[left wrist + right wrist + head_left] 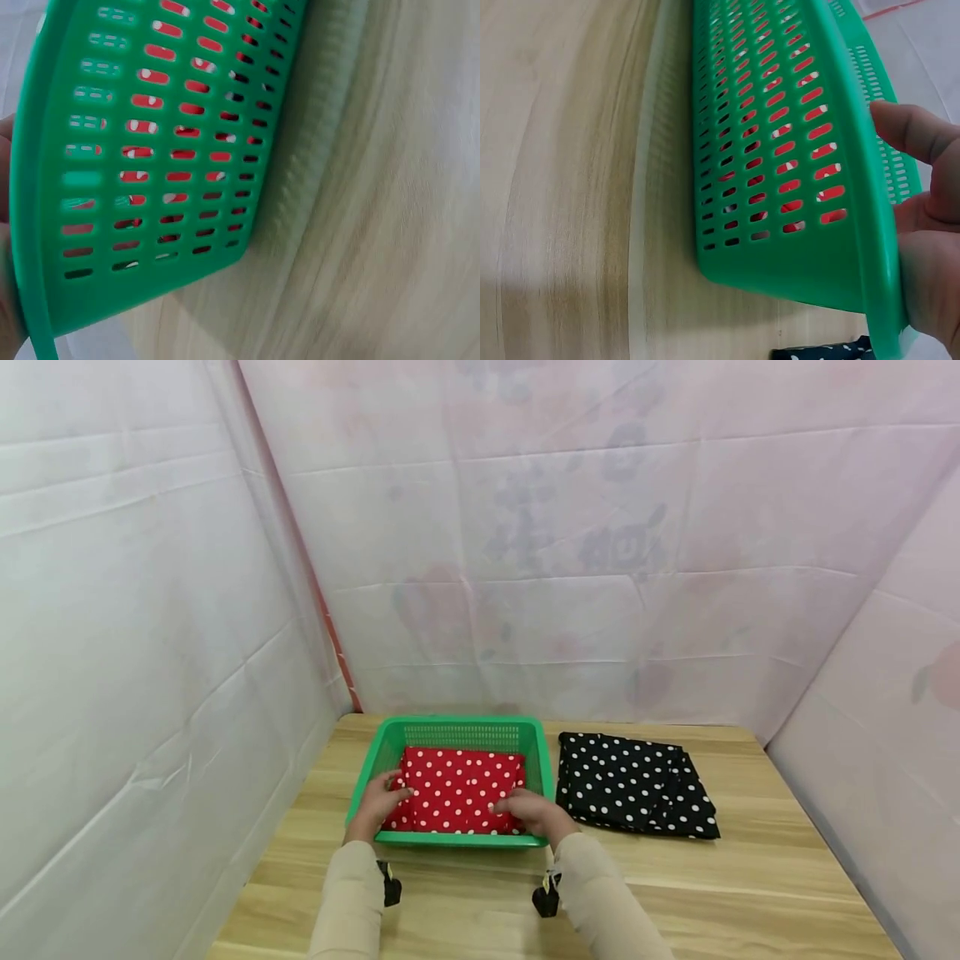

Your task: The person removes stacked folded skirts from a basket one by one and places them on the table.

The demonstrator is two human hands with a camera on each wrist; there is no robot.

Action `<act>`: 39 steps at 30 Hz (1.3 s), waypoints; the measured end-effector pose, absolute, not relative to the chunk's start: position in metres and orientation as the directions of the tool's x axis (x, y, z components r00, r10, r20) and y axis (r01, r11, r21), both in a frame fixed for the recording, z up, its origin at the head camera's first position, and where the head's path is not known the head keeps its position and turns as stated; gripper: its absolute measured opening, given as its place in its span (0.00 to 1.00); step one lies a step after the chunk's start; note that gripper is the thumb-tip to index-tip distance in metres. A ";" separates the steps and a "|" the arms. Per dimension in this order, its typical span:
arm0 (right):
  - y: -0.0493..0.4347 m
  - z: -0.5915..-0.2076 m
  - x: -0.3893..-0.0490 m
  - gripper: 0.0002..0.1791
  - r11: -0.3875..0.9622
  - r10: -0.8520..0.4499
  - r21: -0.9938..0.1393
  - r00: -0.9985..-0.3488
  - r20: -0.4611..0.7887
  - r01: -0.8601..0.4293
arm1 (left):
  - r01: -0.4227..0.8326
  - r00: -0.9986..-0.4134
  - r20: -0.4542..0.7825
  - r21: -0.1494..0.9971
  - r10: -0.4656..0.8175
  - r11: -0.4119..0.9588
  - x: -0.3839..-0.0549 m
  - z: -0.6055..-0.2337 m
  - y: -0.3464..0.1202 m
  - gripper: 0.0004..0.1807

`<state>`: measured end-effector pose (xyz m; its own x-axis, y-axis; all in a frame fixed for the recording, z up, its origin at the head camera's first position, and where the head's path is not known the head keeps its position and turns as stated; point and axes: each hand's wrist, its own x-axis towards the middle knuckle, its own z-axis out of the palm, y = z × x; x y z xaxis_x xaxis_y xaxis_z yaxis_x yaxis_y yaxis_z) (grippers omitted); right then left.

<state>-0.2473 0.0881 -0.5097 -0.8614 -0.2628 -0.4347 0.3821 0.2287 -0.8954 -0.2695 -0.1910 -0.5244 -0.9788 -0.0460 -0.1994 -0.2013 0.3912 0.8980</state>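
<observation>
A folded red cloth with white dots (442, 789) lies inside a green plastic basket (461, 839) with slotted walls. My left hand (378, 802) reaches over the basket's left side, thumb and fingers spread apart at the cloth's left edge. Over the right side comes my right hand (531, 810), its thumb pointing inward above the cloth and its other fingers partly hidden. In the right wrist view, the right hand (934, 202) is right at the basket rim (881, 247), thumb extended. Only a sliver of the left hand (6, 300) shows in the left wrist view, behind the rim.
Right of the basket, a folded black cloth with white dots (626, 785) lies on the wooden table (750, 893). Pale printed sheets (562, 568) hang behind the table and along both sides. The basket stands near the table's back left.
</observation>
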 end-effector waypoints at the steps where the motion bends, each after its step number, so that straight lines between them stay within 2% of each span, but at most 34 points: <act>1: 0.087 -0.511 -0.248 0.34 0.255 -0.250 -0.891 -0.864 -0.437 0.377 | -0.200 -0.978 -0.206 0.889 -0.031 0.412 -0.270 -0.525 -0.191 0.31; 7: 0.082 -0.521 -0.249 0.29 0.406 -0.216 -0.862 -0.884 -0.414 0.304 | -0.206 -0.960 -0.276 0.818 0.052 0.537 -0.275 -0.531 -0.186 0.34; 11: 0.077 -0.522 -0.247 0.26 0.434 -0.229 -0.863 -0.895 -0.383 0.259 | -0.170 -0.958 -0.277 0.764 0.078 0.623 -0.275 -0.533 -0.181 0.32; 14: 0.074 -0.520 -0.245 0.35 0.404 -0.214 -0.869 -0.894 -0.394 0.286 | -0.171 -0.957 -0.281 0.744 0.070 0.646 -0.276 -0.535 -0.179 0.32; 17: 0.071 -0.519 -0.244 0.48 0.384 -0.206 -0.866 -0.884 -0.420 0.322 | -0.203 -0.952 -0.298 0.773 0.063 0.602 -0.279 -0.536 -0.178 0.32; 19: 0.070 -0.518 -0.245 0.52 0.392 -0.201 -0.859 -0.881 -0.428 0.329 | -0.230 -0.948 -0.312 0.800 0.058 0.554 -0.281 -0.537 -0.177 0.34; 21: 0.070 -0.517 -0.245 0.51 0.389 -0.191 -0.857 -0.880 -0.434 0.339 | -0.249 -0.946 -0.319 0.827 0.056 0.504 -0.283 -0.537 -0.177 0.35; 27: 0.071 -0.522 -0.246 0.48 0.250 -0.217 -0.902 -0.887 -0.407 0.352 | -0.242 -0.953 -0.296 0.869 0.063 0.432 -0.287 -0.538 -0.174 0.38; 34: 0.070 -0.530 -0.250 0.50 0.117 -0.180 -0.955 -0.940 -0.291 0.273 | -0.275 -0.944 -0.327 0.839 0.032 0.468 -0.290 -0.538 -0.175 0.29; 39: 0.070 -0.532 -0.256 0.48 0.151 -0.146 -0.965 -0.961 -0.237 0.215 | -0.196 -0.955 -0.286 0.813 0.082 0.549 -0.293 -0.533 -0.181 0.26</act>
